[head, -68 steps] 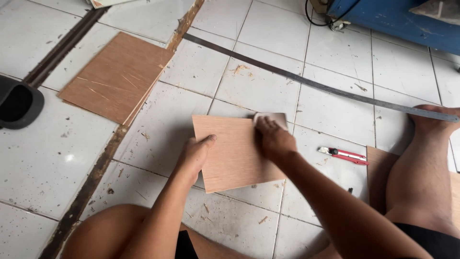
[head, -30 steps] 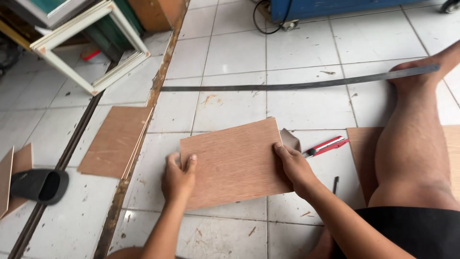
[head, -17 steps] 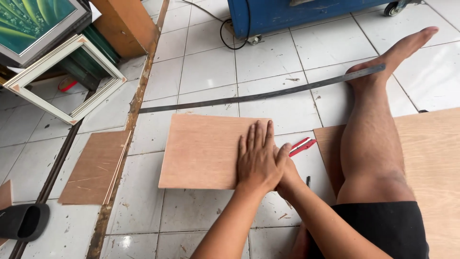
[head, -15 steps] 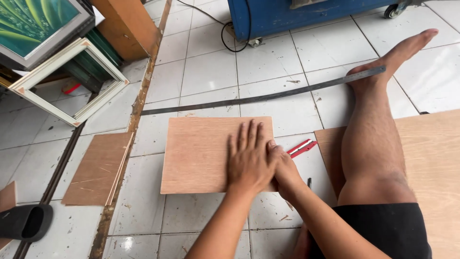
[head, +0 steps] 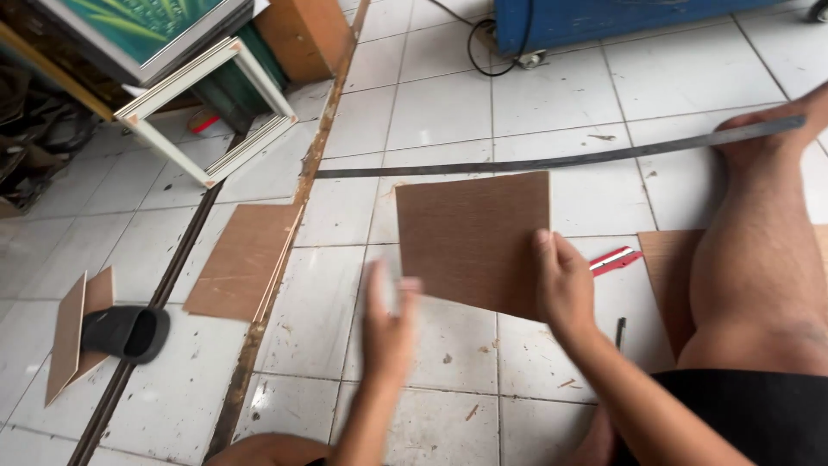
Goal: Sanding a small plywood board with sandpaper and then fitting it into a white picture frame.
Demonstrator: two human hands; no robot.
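A brown rectangular plywood panel [head: 473,240] is lifted off the white tiled floor, tilted, its right edge pinched by my right hand [head: 562,285]. My left hand [head: 388,324], blurred and with fingers apart, hovers just left of the panel's lower edge and holds nothing. A red utility knife [head: 614,260] lies on the tiles just right of my right hand. My bare right leg [head: 759,259] stretches out at the right, the foot resting on a long dark metal strip [head: 552,160].
A stack of similar brown panels [head: 245,260] lies at the left beside a long wooden batten [head: 285,233]. A black sandal [head: 128,332] and two leaning boards are at far left. White frames [head: 207,121] and a blue machine [head: 604,17] stand at the back. Another board [head: 668,276] lies under my leg.
The panel lay flat under my pressed left palm; now my right hand has raised it by its right edge and my left hand has come off and swung left.
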